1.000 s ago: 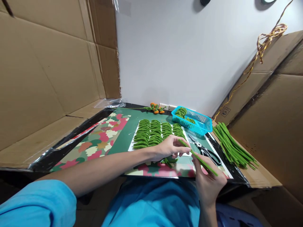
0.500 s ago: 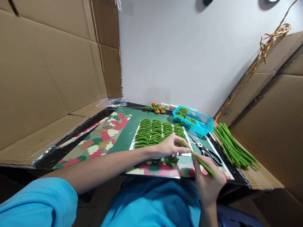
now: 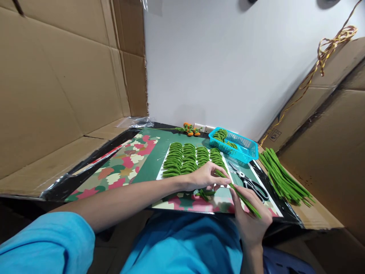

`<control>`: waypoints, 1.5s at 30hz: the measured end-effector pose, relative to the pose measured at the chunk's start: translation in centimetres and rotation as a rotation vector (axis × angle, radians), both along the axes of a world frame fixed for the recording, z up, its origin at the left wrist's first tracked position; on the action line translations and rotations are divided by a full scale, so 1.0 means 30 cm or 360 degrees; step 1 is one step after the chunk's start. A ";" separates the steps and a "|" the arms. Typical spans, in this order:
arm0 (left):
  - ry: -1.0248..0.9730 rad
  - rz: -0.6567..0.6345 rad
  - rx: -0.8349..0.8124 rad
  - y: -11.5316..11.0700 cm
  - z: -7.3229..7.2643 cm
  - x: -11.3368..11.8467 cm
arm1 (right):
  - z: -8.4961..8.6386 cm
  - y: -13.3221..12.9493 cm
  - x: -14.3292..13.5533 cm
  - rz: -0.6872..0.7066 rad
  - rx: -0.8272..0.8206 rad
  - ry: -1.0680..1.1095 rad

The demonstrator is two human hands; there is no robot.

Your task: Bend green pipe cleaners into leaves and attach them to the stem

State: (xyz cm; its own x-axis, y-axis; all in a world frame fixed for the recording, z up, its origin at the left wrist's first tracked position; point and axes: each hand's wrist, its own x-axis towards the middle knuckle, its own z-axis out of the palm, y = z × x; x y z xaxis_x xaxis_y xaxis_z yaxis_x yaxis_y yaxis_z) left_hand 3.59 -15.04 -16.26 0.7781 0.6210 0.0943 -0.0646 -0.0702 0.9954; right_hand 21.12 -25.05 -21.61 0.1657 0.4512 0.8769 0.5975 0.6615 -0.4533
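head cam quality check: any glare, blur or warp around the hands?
Head view: even, soft light; both hands, left hand and right hand, and the green stem are sharp. Glare only on the plastic film at the mat's left edge. Wide-angle warp tilts the cardboard walls.

A makeshift craft workstation is shown: a tabletop (image 3: pixel 148 167) hemmed in by flattened cardboard (image 3: pixel 57 83), rows of bent green stems (image 3: pixel 188 160) laid out at its far edge, scissors (image 3: pixel 249 182) and a blue basket (image 3: pixel 245 150) kept alongside.
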 end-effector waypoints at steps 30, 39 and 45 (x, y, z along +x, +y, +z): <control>-0.0020 0.0311 0.0589 -0.019 0.002 0.005 | 0.021 0.001 -0.113 -0.0224 -0.0515 0.0693; 0.0018 0.0219 0.0487 0.003 0.002 -0.012 | 0.056 -0.021 -0.017 -0.0176 -0.0434 -0.0224; 0.0060 0.0106 0.0432 -0.006 0.021 -0.012 | 0.059 -0.031 0.017 -0.0375 -0.0273 -0.0308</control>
State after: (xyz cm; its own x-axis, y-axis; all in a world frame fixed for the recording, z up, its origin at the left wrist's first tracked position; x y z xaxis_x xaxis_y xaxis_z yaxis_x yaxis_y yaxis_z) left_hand 3.25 -15.22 -15.62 0.7426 0.6267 0.2363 -0.0145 -0.3376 0.9412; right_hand 21.64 -25.98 -19.85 0.1212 0.5637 0.8171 0.8104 0.4191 -0.4093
